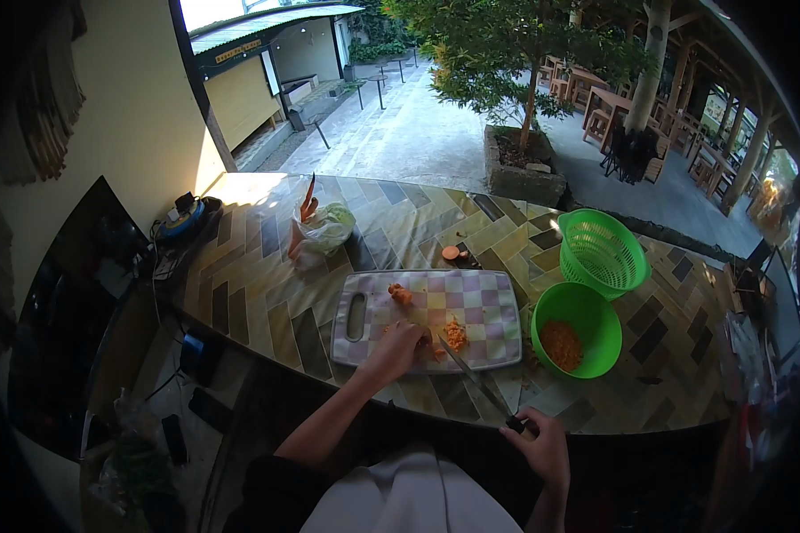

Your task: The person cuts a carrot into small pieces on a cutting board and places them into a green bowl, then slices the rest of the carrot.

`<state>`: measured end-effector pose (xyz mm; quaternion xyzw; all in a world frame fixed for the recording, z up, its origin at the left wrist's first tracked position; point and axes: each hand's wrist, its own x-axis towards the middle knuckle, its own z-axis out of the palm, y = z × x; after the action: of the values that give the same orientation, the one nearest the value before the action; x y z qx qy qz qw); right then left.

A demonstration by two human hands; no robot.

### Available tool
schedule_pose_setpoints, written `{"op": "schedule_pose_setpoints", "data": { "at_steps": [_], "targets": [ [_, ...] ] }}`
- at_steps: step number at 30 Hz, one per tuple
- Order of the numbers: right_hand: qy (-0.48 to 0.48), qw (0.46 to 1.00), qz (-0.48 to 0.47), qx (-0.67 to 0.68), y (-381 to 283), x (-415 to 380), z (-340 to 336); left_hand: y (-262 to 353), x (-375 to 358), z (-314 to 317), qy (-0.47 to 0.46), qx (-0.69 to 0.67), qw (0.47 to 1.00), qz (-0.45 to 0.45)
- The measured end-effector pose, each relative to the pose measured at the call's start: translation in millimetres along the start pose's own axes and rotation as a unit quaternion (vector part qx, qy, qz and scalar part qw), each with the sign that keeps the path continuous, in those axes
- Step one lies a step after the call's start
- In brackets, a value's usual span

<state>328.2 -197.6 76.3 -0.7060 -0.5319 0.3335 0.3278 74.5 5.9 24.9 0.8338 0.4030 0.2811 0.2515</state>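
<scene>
On the brown-and-grey herringbone-patterned bench (280, 253), pale purple-and-white checked cutting board (498, 295), rectangular, slotted handle at left. Left forearm slants up from lower left; left hand (403, 345) palm-down over board's near half, fingers bunched beside small orange chopped bits (454, 335); can't tell if they pinch anything. Right hand (540, 441) lower, off board near bench edge, wrapped round handle of long steel knife (476, 377), blade angled up-left, tip near left fingers. Orange carrot-like chunk (400, 294) farther up board. Yellowish sign (238, 51) on building across the path: lettering too small to read.
</scene>
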Motion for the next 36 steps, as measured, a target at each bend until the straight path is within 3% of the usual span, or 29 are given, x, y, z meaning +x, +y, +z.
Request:
{"op": "schedule_pose_setpoints", "data": {
  "at_steps": [7, 10, 16, 19, 24, 31, 34, 36],
  "targets": [
    [0.010, 1.000, -0.007, -0.018, -1, -4, -2, 20, 3, -4, -0.049, -0.015, 0.999, 0.020],
    [0.012, 1.000, -0.011, -0.016, 3, -6, -3, 9, 6, 5, -0.066, -0.102, 0.993, -0.004],
    [0.014, 1.000, -0.006, -0.017, 3, -10, -5, 1, 22, -2, -0.184, -0.129, 0.974, -0.022],
    [0.014, 1.000, -0.007, -0.020, 5, -11, -6, 2, 29, -6, -0.222, -0.134, 0.966, 0.015],
    [0.014, 1.000, -0.012, -0.025, 4, -12, -8, 25, 31, -20, -0.256, 0.043, 0.964, 0.048],
    [0.003, 1.000, 0.004, -0.028, 12, -9, -8, 9, -2, 4, -0.085, 0.035, 0.995, 0.029],
    [-0.006, 0.999, 0.006, -0.032, 10, -5, -8, 19, -11, 17, 0.027, 0.072, 0.996, -0.048],
    [-0.012, 0.999, 0.002, -0.031, 10, -3, -7, 25, -10, 21, 0.052, 0.085, 0.992, -0.079]
  ]
}}
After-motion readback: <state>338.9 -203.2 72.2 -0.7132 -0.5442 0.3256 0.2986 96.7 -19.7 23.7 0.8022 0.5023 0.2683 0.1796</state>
